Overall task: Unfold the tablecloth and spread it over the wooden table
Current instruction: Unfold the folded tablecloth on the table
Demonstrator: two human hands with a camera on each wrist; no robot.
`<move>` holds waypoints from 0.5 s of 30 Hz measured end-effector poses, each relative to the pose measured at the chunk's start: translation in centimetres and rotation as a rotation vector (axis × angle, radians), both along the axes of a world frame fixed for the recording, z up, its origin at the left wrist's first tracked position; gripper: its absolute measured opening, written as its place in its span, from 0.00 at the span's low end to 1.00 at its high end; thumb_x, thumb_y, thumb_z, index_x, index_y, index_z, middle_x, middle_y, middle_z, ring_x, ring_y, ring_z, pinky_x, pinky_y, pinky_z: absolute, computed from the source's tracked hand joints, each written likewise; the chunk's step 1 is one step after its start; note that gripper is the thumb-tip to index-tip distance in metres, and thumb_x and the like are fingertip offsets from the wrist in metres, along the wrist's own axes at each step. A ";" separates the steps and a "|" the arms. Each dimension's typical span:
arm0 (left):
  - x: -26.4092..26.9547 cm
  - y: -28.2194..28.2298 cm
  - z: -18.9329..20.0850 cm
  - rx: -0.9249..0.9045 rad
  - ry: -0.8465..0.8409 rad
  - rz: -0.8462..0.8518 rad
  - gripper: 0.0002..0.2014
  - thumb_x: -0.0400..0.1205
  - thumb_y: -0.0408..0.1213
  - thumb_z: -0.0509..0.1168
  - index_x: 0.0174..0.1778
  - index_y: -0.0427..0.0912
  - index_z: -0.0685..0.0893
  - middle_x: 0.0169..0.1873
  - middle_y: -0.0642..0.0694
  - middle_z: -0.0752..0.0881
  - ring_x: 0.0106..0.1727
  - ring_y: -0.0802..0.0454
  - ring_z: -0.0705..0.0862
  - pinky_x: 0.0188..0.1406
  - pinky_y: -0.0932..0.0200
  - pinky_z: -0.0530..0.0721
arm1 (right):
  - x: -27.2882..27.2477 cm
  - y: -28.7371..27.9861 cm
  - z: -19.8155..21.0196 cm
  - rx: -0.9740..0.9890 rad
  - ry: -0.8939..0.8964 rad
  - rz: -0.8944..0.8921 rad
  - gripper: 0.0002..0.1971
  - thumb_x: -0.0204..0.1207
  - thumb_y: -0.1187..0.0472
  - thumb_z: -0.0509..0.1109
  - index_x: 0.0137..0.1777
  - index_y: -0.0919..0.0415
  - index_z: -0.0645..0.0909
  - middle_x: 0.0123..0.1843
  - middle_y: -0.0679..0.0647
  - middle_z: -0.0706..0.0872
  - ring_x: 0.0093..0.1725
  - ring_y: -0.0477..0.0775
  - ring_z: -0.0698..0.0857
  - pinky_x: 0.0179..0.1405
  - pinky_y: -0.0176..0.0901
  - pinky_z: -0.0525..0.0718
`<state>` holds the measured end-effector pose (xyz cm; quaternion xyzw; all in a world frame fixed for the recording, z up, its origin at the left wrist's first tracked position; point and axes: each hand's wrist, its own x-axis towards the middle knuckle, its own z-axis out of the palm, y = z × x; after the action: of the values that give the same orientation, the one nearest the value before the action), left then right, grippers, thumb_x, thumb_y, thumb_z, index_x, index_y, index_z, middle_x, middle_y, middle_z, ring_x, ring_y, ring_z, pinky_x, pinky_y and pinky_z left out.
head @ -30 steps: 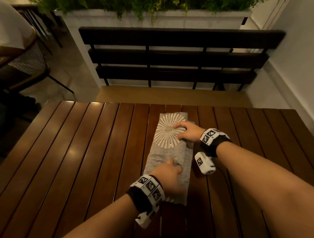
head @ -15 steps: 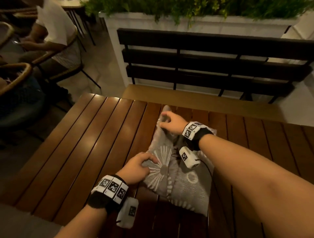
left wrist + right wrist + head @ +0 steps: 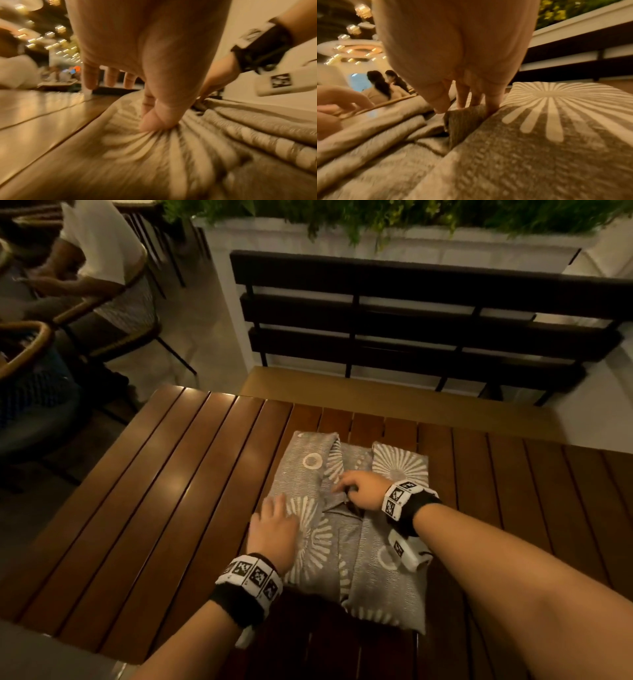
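Note:
A grey tablecloth [image 3: 356, 542] with white sunburst prints lies partly unfolded on the middle of the slatted wooden table [image 3: 191, 491]. My left hand [image 3: 274, 508] rests on the cloth's left panel with its fingers stretched forward. In the left wrist view its thumb [image 3: 152, 123] presses into the fabric [image 3: 171, 155]. My right hand [image 3: 342, 489] sits at the central fold. In the right wrist view this hand [image 3: 457, 108] pinches a small raised flap [image 3: 464, 121] between thumb and fingers. A thick folded stack [image 3: 547, 108] with a sunburst lies to its right.
A wooden bench seat [image 3: 411, 395] with a dark slatted backrest [image 3: 411, 313] stands behind the table, with a white planter [image 3: 376, 241] of greenery beyond. A seated person [image 3: 92, 251] and rattan chairs [image 3: 27, 347] are at the far left. Bare slats flank the cloth.
The cloth has gone from a narrow folded strip to a wider rectangle, opened toward the left. My left hand moved onto the left panel; my right hand came back to the central fold.

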<state>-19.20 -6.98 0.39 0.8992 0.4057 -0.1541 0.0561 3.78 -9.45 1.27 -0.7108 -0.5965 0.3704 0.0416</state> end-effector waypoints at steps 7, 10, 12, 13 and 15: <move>7.0 -5.5 1.2 -0.500 -0.156 0.233 0.39 0.72 0.73 0.55 0.67 0.44 0.71 0.56 0.44 0.85 0.58 0.44 0.84 0.55 0.50 0.78 | 4.2 0.3 0.7 0.019 -0.236 -0.315 0.24 0.81 0.49 0.63 0.74 0.60 0.72 0.78 0.63 0.69 0.75 0.64 0.70 0.71 0.55 0.73; 7.8 -6.3 -0.1 -0.592 -0.067 0.321 0.57 0.63 0.81 0.59 0.75 0.38 0.64 0.63 0.42 0.83 0.63 0.43 0.82 0.60 0.50 0.82 | 4.6 1.0 -0.4 -0.139 -0.207 -0.351 0.48 0.74 0.35 0.67 0.85 0.59 0.52 0.85 0.58 0.58 0.82 0.63 0.62 0.78 0.53 0.67; 8.0 -6.5 -0.9 -0.585 -0.099 0.309 0.53 0.61 0.74 0.69 0.73 0.40 0.64 0.63 0.43 0.83 0.63 0.43 0.82 0.59 0.49 0.83 | 4.4 1.5 -1.2 -0.177 -0.233 -0.336 0.53 0.69 0.30 0.68 0.85 0.59 0.50 0.86 0.59 0.57 0.82 0.63 0.62 0.78 0.53 0.68; 8.1 -6.6 -1.2 -0.594 -0.130 0.294 0.50 0.61 0.69 0.74 0.71 0.42 0.64 0.61 0.43 0.83 0.62 0.43 0.83 0.58 0.50 0.83 | 4.2 1.6 -1.2 -0.182 -0.270 -0.324 0.54 0.69 0.29 0.68 0.85 0.60 0.52 0.85 0.60 0.59 0.81 0.64 0.63 0.76 0.53 0.70; 8.4 -6.7 -2.0 -0.627 -0.188 0.275 0.45 0.63 0.61 0.77 0.68 0.45 0.64 0.60 0.44 0.83 0.60 0.44 0.83 0.58 0.49 0.83 | 3.8 1.9 -1.6 -0.170 -0.354 -0.321 0.53 0.68 0.28 0.68 0.84 0.60 0.55 0.83 0.61 0.62 0.79 0.65 0.67 0.74 0.52 0.72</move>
<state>-10.82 -13.64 -1.61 0.7853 0.4492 -0.1789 0.3868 7.57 -7.58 -0.36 -0.8510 -0.4409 0.2778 -0.0650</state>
